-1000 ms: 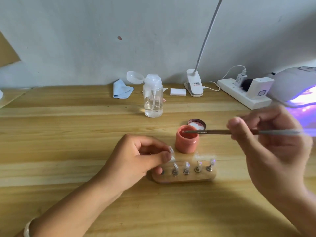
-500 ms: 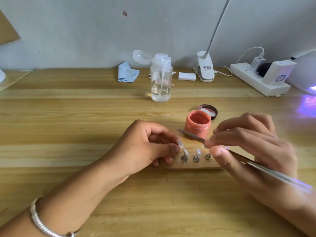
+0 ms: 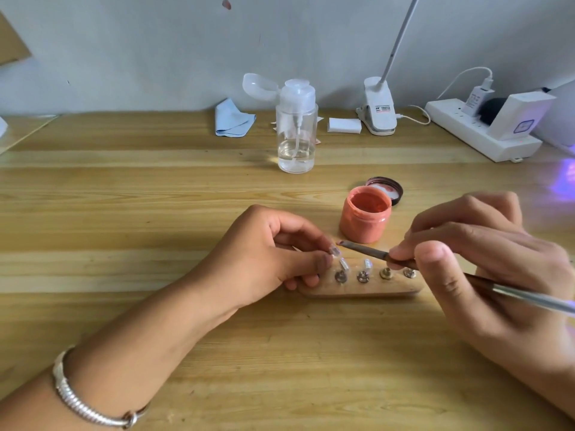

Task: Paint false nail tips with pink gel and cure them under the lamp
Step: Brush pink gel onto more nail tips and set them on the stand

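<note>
A wooden nail-tip stand [image 3: 367, 289] lies on the table with several metal pegs, some bearing clear nail tips. My left hand [image 3: 273, 256] curls round the stand's left end and pinches a clear nail tip [image 3: 334, 251] between thumb and forefinger. My right hand [image 3: 485, 262] holds a thin gel brush [image 3: 370, 252] like a pen, and the bristle end almost touches that tip. Just behind the stand sits the open pink gel pot [image 3: 365, 214], with its lid [image 3: 385, 188] lying beside it.
A clear pump bottle [image 3: 296, 129] stands mid-table. Along the wall lie a blue cloth [image 3: 233, 119], a white pad [image 3: 343, 125], a clip lamp base [image 3: 379, 112] and a power strip [image 3: 485, 138] with chargers. Violet light [image 3: 563, 178] glows on the table at the right edge.
The brush has left the pink pot and come down to the nail tip in my left hand. The view has shifted, so the curing lamp has slid out of frame to the right.
</note>
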A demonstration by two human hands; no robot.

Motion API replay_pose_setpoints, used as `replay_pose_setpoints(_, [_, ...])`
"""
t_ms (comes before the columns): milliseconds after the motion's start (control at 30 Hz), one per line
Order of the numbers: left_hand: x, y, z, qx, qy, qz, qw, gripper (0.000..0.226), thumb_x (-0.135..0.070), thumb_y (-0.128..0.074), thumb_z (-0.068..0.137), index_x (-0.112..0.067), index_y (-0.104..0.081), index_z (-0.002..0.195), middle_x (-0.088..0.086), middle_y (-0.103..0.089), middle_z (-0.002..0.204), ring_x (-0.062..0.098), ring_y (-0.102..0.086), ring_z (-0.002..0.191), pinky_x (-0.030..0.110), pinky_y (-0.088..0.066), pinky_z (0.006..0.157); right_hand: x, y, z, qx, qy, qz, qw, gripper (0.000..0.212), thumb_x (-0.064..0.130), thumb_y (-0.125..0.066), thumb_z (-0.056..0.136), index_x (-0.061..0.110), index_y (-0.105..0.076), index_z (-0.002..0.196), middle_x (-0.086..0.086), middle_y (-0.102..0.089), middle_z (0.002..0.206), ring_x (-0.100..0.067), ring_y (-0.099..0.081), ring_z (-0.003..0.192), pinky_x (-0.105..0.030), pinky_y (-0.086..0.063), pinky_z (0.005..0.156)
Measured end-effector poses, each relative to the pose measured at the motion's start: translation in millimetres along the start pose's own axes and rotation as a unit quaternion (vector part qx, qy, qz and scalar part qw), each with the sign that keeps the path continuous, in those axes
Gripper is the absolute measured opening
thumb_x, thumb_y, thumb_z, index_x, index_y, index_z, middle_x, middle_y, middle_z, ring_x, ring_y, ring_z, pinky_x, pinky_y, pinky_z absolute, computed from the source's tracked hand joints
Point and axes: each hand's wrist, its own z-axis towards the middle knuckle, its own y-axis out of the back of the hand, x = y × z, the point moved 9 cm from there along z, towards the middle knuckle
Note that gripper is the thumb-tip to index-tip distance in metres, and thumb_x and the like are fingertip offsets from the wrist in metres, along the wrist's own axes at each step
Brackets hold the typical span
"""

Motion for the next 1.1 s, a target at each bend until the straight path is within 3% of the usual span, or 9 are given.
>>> replay_pose_setpoints(667, [-2.8, -1.5, -1.4, 0.005, 0.004, 0.015, 1.0, 0.012, 0.002, -0.077, 0.079, -0.01, -0.074, 0.079, 0.0, -0.071, 0.064, 0.007, -0.063, 0.05, 0.017, -0.046, 0.044, 3.5, -4.7, -1.0, 0.003, 0.026, -0.009, 1.0, 0.053, 0.035, -0.043, 0.107, 0.008, -0.073, 0.073, 0.007, -0.067, 0.074, -0.007, -0.062, 0.081, -0.039, -0.038, 0.08])
replay_pose_setpoints(1100, [-2.0, -1.5, -2.0, 0.009, 0.007, 0.016, 1.0, 0.009, 0.0, -0.077, 0.08, -0.008, -0.075, 0.083, 0.006, -0.07, 0.066, 0.008, -0.062, 0.051, 0.018, -0.046, 0.045, 4.0, -5.2, -0.2, -0.001, 0.037, -0.011, 0.999, 0.055, 0.033, -0.045, 0.106, 0.005, -0.073, 0.068, 0.006, -0.067, 0.071, -0.009, -0.062, 0.077, -0.039, -0.038, 0.08])
